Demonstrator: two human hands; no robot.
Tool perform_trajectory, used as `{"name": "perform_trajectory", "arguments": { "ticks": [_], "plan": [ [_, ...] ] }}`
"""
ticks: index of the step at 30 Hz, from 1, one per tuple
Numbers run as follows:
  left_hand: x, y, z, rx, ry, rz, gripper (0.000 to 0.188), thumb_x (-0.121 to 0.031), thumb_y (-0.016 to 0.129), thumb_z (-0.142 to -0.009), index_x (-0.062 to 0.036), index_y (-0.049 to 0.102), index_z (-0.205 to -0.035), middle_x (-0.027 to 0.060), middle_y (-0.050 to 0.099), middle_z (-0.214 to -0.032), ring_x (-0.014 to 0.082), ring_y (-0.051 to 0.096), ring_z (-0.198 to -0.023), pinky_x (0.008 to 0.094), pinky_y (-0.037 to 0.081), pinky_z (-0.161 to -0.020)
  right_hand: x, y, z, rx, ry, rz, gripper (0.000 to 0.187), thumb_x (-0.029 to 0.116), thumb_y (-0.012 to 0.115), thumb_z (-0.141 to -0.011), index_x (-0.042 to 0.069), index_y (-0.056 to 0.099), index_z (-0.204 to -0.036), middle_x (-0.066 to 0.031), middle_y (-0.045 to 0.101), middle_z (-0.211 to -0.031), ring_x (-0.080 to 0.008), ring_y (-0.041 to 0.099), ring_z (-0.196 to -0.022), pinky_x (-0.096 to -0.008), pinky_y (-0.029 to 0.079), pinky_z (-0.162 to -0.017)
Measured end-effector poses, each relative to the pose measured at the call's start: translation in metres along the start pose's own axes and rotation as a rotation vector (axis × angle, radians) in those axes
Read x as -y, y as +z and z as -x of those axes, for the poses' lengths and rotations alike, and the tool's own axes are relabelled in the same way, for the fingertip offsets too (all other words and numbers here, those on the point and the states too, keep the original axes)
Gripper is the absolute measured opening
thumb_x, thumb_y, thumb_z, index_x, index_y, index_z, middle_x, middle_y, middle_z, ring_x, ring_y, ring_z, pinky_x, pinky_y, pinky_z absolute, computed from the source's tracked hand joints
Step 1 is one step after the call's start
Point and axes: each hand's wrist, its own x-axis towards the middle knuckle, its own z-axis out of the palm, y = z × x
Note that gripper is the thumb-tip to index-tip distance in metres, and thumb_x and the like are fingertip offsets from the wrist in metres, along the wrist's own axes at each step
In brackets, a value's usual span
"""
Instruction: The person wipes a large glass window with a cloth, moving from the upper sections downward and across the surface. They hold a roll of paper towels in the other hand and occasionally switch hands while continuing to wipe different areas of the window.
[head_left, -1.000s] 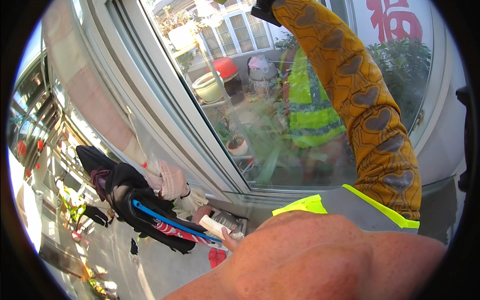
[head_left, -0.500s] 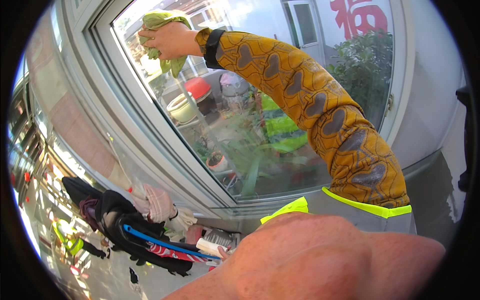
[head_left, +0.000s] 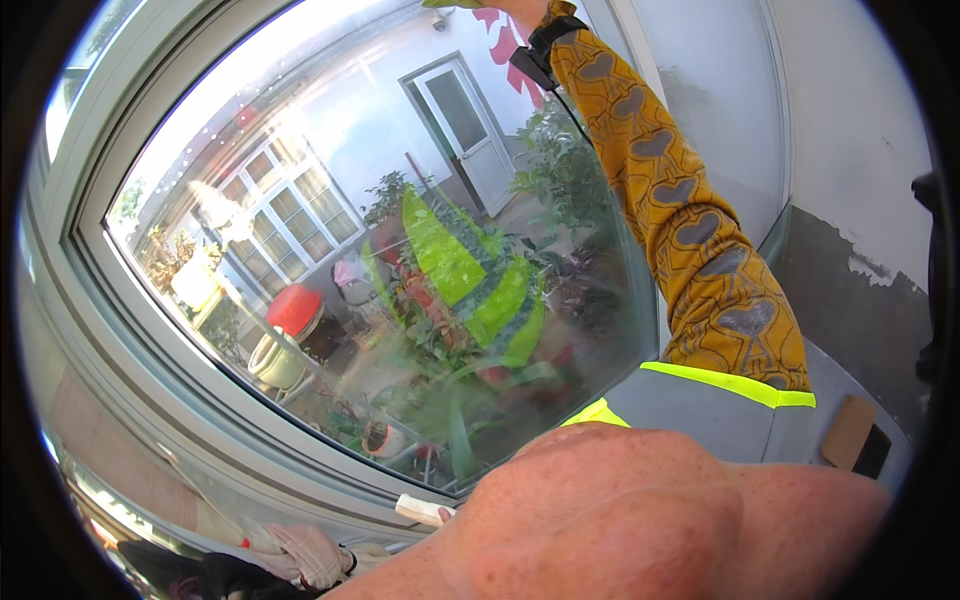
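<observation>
My right hand [head_left: 522, 8] is raised to the top of the window pane [head_left: 350, 120], mostly cut off by the upper edge. A corner of the green cloth [head_left: 452, 3] shows beside it; the fingers are out of view. The mustard sleeve [head_left: 690, 220] with grey hearts crosses in front of the glass, and a black band with a small device [head_left: 535, 66] circles the wrist. Low by the window's bottom edge, only fingertips of my left hand [head_left: 446, 514] show, against a pale cream bar-shaped thing [head_left: 420, 509] they appear to hold.
A white window frame [head_left: 90, 215] surrounds the glass. Behind it are potted plants, a red basin [head_left: 294, 309] and a door [head_left: 465, 130]. Dark clothing [head_left: 165, 570] and a pinkish cloth [head_left: 312, 556] lie lower left. A peeling wall [head_left: 850, 265] rises at right.
My right hand has moved right and up with the green cloth, from the pane's upper left to the frame's top edge. The view has shifted; the blue stick at lower left is out of sight.
</observation>
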Motion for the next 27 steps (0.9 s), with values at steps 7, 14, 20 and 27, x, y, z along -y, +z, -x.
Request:
{"name": "perform_trajectory", "arguments": {
  "ticks": [7,14,20,27],
  "plan": [
    [0.009,0.000,-0.006,0.065,-0.054,-0.071,0.059,-0.050,0.065,-0.091,0.0032,0.061,-0.116,0.0088,0.060,-0.089,0.0177,0.056,-0.075,0.0334,0.047,-0.066,-0.062,-0.020,0.025,0.095,0.175,-0.261,0.066,0.027,0.066,-0.084,-0.002,0.046,-0.139,-0.0301,0.052,-0.135,-0.0417,0.048,-0.130,-0.0430,0.037,-0.111],
    [-0.002,0.000,0.015,0.129,-0.146,-0.031,0.058,-0.049,0.066,-0.091,-0.0039,0.057,-0.127,0.0059,0.059,-0.086,0.0144,0.055,-0.070,0.0307,0.045,-0.061,-0.056,-0.071,0.167,0.133,0.180,-0.143,0.070,0.022,0.066,-0.084,-0.004,0.040,-0.143,-0.0307,0.046,-0.141,-0.0444,0.043,-0.133,-0.0448,0.034,-0.113],
    [-0.020,0.008,0.028,0.068,-0.218,-0.062,0.050,-0.046,0.066,-0.093,-0.0060,0.058,-0.122,0.0040,0.060,-0.086,0.0145,0.057,-0.075,0.0317,0.046,-0.065,-0.015,-0.172,0.325,0.351,0.295,-0.187,0.078,0.020,0.067,-0.086,-0.002,0.029,-0.151,-0.0282,0.030,-0.155,-0.0449,0.027,-0.145,-0.0475,0.024,-0.119],
    [-0.036,0.027,0.053,0.132,-0.069,-0.136,0.047,-0.044,0.063,-0.096,-0.0007,0.059,-0.114,0.0077,0.063,-0.096,0.0153,0.060,-0.084,0.0323,0.050,-0.074,-0.001,-0.196,0.386,0.494,0.157,-0.087,0.079,0.023,0.069,-0.085,0.004,0.033,-0.152,-0.0289,0.026,-0.157,-0.0458,0.023,-0.146,-0.0496,0.023,-0.119]
  ]
}}
